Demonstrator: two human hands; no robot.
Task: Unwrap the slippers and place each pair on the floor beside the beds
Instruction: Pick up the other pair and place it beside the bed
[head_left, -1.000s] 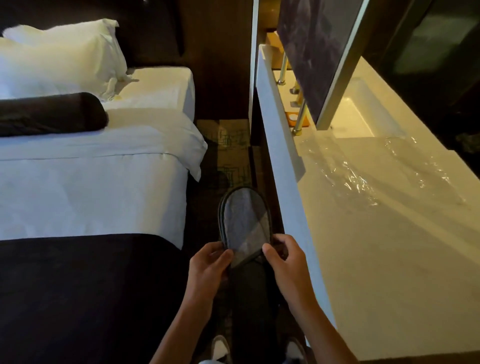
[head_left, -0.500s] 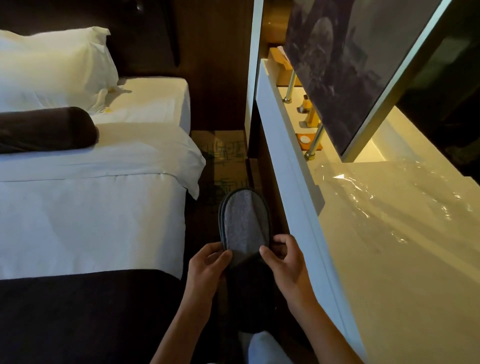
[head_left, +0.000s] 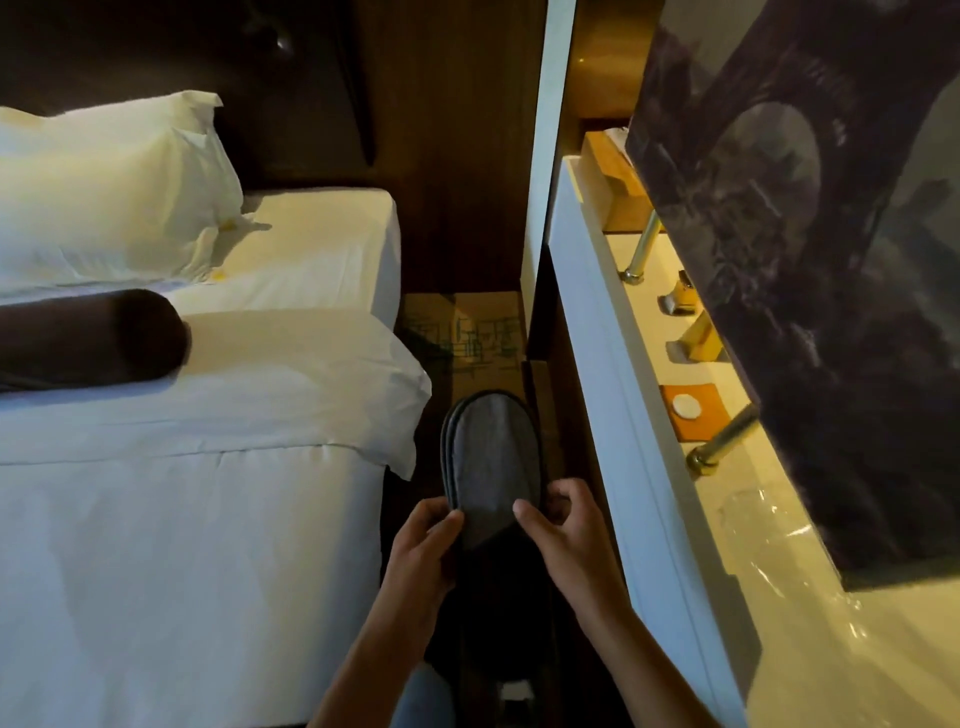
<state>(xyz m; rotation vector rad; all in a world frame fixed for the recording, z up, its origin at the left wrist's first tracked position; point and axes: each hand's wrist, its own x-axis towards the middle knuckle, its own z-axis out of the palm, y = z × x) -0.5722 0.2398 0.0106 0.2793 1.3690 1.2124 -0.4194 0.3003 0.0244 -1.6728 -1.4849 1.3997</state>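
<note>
A pair of grey slippers (head_left: 491, 457), stacked flat together with dark edging, is held toes away from me over the narrow aisle. My left hand (head_left: 423, 551) grips the pair's left edge with its thumb on top. My right hand (head_left: 563, 535) pinches the right edge. The heel end is dark and hard to make out. Clear plastic wrapping (head_left: 779, 561) lies crumpled on the white counter at the right. The bed (head_left: 182, 519) with white sheets is close on the left.
The aisle's patterned carpet (head_left: 467, 338) runs between the bed and the white counter (head_left: 613, 395). A white pillow (head_left: 104, 192) and dark bolster (head_left: 88, 338) lie on the bed. A dark framed mirror (head_left: 810, 260) on brass posts and an orange coaster (head_left: 693, 410) stand on the counter.
My view has moved forward and tilted up along the aisle; the dark bed runner has left the frame. Both hands keep the same hold on the slippers.
</note>
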